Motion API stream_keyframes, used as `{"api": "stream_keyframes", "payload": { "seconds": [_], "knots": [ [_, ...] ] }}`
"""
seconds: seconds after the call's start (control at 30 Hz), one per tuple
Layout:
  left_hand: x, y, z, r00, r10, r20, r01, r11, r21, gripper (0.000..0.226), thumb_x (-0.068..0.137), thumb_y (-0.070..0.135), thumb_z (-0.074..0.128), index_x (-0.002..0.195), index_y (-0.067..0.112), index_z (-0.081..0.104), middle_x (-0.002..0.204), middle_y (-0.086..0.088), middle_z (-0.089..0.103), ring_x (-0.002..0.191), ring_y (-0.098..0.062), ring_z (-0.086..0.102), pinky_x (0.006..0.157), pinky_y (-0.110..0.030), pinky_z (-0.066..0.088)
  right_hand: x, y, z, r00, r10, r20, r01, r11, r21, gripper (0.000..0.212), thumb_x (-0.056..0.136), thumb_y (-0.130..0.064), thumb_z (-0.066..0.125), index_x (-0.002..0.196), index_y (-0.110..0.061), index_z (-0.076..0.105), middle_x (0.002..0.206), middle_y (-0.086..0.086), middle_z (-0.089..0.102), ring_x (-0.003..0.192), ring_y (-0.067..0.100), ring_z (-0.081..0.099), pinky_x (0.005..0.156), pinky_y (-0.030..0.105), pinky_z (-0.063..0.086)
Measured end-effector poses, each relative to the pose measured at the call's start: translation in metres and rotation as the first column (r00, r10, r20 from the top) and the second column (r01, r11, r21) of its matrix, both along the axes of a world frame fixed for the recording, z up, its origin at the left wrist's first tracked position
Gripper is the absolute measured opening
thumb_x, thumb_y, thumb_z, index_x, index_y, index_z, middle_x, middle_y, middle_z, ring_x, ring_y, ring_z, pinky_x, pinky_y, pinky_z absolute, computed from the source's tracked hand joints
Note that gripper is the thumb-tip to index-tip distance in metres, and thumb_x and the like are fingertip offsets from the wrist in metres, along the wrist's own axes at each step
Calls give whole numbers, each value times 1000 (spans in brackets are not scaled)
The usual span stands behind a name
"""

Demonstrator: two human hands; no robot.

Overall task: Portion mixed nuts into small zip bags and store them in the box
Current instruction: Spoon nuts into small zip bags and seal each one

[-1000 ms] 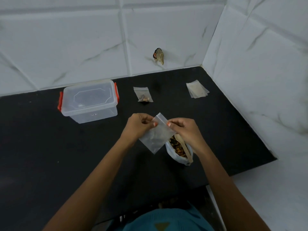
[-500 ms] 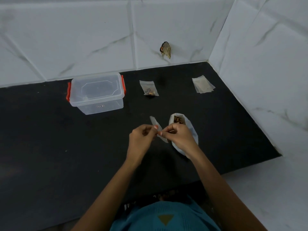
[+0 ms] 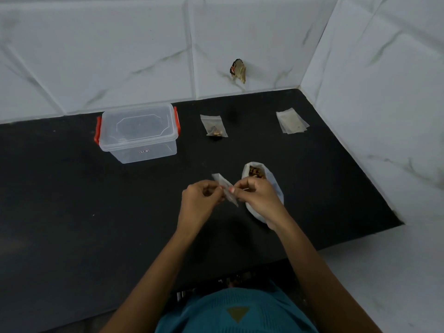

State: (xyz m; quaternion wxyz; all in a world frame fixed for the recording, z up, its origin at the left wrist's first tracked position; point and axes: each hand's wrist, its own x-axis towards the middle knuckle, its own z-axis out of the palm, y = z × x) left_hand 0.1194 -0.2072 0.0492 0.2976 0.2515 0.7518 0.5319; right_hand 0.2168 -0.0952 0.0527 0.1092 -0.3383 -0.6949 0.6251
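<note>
Close above the worktop (image 3: 96, 212), left hand (image 3: 200, 201) and right hand (image 3: 255, 197) meet, fingers (image 3: 242, 186) curled, pinching a small zip bag (image 3: 222, 182) held edge-on, its contents unclear. Just behind, the right hand half hides the open sack of nuts (image 3: 272, 180). Farther back lie a filled bag (image 3: 214, 126), spare bags (image 3: 292, 121), the lidded box (image 3: 138, 133).

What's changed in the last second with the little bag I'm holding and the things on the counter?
The empty zip bag has turned from flat-on to nearly edge-on. The left hand and right hand have drawn closer together, both still pinching it. Nothing was let go. The box, the filled bag, the stack of empty bags and the bag of nuts stayed put.
</note>
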Motion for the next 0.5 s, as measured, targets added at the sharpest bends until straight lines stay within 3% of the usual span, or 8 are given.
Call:
{"api": "stream_keyframes", "payload": {
  "seconds": [0.1,0.23,0.37,0.43,0.5],
  "knots": [
    [2,0,0,997,-17,-73,13,999,-49,15,88,13,57,81,26,60,83,5,65,82,-8,65,74,-22,55,1,-1,-3,998,-59,-1,59,995,86,7,84,-16,65,80,-21,62,80,-5,64,76,4,61,67,16,47],
    [12,5,2,1000,3,5,-3,1000,-8,8,87,27,61,86,19,57,88,-1,63,79,-14,66,69,-27,57,-3,-8,1,1000,-23,6,22,983,185,6,84,-12,64,83,-16,59,80,-7,61,79,2,60,70,14,50],
    [15,4,2,999,41,11,-41,999,-7,1,90,15,57,89,15,56,87,-6,64,70,-11,67,60,-18,55,-4,-11,3,999,-48,-11,49,971,234,12,83,-6,64,88,-13,56,78,-8,58,73,0,57,65,8,48],
    [13,2,1,998,60,-27,-62,997,-50,10,89,9,57,86,19,56,87,-3,64,69,-6,65,60,-15,54,-1,-8,2,994,-112,12,102,942,318,16,83,-1,62,87,-15,55,80,-6,58,71,-2,54,64,3,44],
    [11,0,1,986,41,-164,-63,990,-128,15,84,8,63,91,19,56,99,1,61,75,-4,61,64,-15,52,3,-5,2,987,-155,41,127,913,389,18,81,0,61,87,-16,56,83,-7,57,72,-3,53,65,0,42]
  ]
}}
